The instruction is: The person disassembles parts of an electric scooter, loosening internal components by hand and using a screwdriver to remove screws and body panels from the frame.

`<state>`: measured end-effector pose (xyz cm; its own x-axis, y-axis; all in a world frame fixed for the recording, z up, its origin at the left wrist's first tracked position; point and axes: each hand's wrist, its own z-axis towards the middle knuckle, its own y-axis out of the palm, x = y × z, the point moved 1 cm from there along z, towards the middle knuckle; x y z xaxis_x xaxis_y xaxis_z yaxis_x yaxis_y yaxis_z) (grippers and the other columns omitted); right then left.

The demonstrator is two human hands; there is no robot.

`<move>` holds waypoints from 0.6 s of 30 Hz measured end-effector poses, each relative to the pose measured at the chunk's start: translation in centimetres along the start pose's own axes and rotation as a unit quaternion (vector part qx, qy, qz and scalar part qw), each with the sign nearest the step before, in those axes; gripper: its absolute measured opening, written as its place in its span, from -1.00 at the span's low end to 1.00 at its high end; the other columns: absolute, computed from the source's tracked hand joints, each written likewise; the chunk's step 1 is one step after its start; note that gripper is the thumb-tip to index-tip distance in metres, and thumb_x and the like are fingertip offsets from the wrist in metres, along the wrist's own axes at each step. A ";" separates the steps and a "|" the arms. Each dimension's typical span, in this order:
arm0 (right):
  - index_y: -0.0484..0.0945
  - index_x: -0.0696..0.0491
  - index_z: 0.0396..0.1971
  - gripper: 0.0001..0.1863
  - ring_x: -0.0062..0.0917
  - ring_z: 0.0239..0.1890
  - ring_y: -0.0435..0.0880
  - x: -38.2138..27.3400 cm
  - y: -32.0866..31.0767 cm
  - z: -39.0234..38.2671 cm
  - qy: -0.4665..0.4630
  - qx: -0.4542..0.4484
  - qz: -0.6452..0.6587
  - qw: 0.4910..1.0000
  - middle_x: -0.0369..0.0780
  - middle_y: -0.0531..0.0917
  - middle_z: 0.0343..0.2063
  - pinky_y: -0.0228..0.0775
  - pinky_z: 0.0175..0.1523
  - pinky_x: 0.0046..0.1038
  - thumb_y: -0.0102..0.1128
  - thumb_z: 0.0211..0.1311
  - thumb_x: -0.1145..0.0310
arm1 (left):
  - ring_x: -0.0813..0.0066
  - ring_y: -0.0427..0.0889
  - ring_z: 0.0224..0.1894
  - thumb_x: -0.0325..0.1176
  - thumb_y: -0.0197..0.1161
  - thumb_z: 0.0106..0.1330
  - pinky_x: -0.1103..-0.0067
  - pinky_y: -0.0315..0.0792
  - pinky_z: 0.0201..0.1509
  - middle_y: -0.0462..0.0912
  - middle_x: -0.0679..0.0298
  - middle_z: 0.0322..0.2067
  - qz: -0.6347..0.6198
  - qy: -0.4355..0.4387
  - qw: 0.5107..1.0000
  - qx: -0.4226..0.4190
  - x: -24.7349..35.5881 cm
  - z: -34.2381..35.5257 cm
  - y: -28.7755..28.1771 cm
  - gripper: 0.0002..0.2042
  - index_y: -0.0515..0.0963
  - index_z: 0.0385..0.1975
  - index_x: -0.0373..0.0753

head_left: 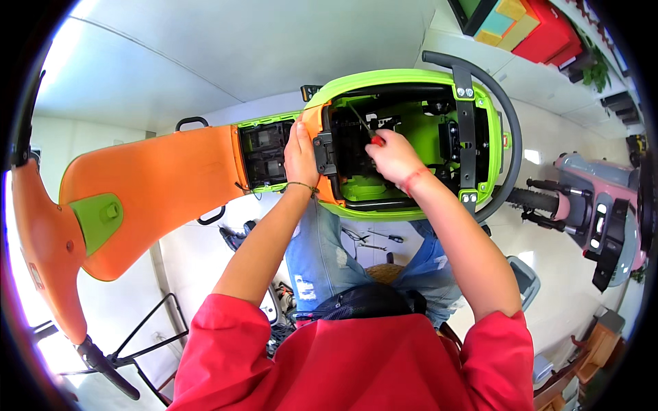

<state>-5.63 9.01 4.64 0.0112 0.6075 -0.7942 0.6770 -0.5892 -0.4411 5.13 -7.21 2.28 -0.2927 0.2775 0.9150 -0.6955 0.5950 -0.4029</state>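
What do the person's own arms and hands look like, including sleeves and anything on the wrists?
The red sleeves are short, leaving the forearms bare. The left hand is ungloved, with a thin dark cord bracelet at its wrist. The right hand is ungloved too, with a red string band at its wrist.

The camera sits on the person's head, the left one of two; it looks down, over the front of the red cloth shirt [356, 363], at the left hand [299, 156] and the right hand [396, 161], which are near; its wide round view bends straight lines toward the rim; the long orange and green plastic scooter [151, 185] lies sideways across it; beyond the scooter's edges, the pale shiny floor [548, 291] is farther down.
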 end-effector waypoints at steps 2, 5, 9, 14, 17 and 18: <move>0.51 0.21 -0.06 -0.62 -0.39 -0.43 0.60 -1.1 -2.7 -3.7 -0.005 -0.047 0.071 0.996 -0.13 0.63 -0.42 0.41 -0.30 -0.38 0.15 0.19 0.29 | -0.02 0.50 0.13 -0.02 -0.29 0.54 0.35 0.32 0.21 0.55 -0.05 0.06 0.012 -0.005 1.000 -0.002 -0.2 -0.1 -0.6 -0.51 0.40 0.22 -0.16; 0.41 0.18 0.15 -0.52 -0.64 -0.63 0.49 -3.0 -6.2 -10.0 0.018 -0.045 0.143 0.989 -0.26 0.58 -0.50 0.33 -0.49 -0.54 0.17 0.26 0.32 | -0.04 0.48 0.14 0.00 -0.30 0.53 0.34 0.31 0.22 0.54 -0.04 0.08 0.008 -0.006 1.000 -0.007 -0.2 -0.2 -0.3 -0.51 0.40 0.22 -0.14; 0.44 0.13 0.15 -0.58 -0.75 -0.61 0.47 -3.7 -7.6 -14.0 0.006 -0.004 0.155 0.988 -0.30 0.62 -0.45 0.31 -0.51 -0.63 0.15 0.31 0.38 | -0.03 0.47 0.16 0.00 -0.29 0.53 0.34 0.30 0.23 0.53 -0.02 0.09 0.002 -0.013 1.000 -0.003 -0.1 -0.3 -0.2 -0.51 0.39 0.23 -0.11; 0.49 0.12 0.12 -0.61 -0.78 -0.54 0.46 -3.3 -7.3 -15.4 -0.040 0.049 0.118 0.991 -0.32 0.64 -0.41 0.33 -0.44 -0.66 0.18 0.30 0.41 | -0.01 0.46 0.18 0.00 -0.28 0.52 0.33 0.30 0.24 0.53 -0.02 0.10 0.017 -0.038 0.999 -0.006 1.2 -0.6 -0.5 -0.52 0.39 0.23 -0.10; 0.51 0.15 0.09 -0.62 -0.71 -0.37 0.56 -2.8 -7.0 -14.9 -0.085 0.087 0.091 0.988 -0.27 0.66 -0.36 0.43 -0.24 -0.62 0.21 0.27 0.42 | -0.02 0.46 0.17 -0.01 -0.28 0.52 0.33 0.30 0.24 0.53 -0.02 0.10 0.015 -0.029 0.999 0.003 1.5 -0.6 -0.5 -0.52 0.40 0.22 -0.12; 0.51 0.17 0.08 -0.62 -0.66 -0.26 0.60 -2.8 -6.5 -14.5 -0.089 0.088 0.109 0.986 -0.24 0.67 -0.31 0.45 -0.10 -0.58 0.22 0.27 0.42 | -0.03 0.46 0.17 -0.01 -0.27 0.52 0.33 0.30 0.23 0.53 -0.03 0.09 0.001 -0.019 1.000 0.001 1.1 -0.5 -0.5 -0.52 0.41 0.22 -0.13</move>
<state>0.64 18.88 15.79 0.0020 0.3620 -0.9322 0.5341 -0.7884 -0.3051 5.47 -6.87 3.54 -0.3179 0.2496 0.9147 -0.6968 0.5927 -0.4039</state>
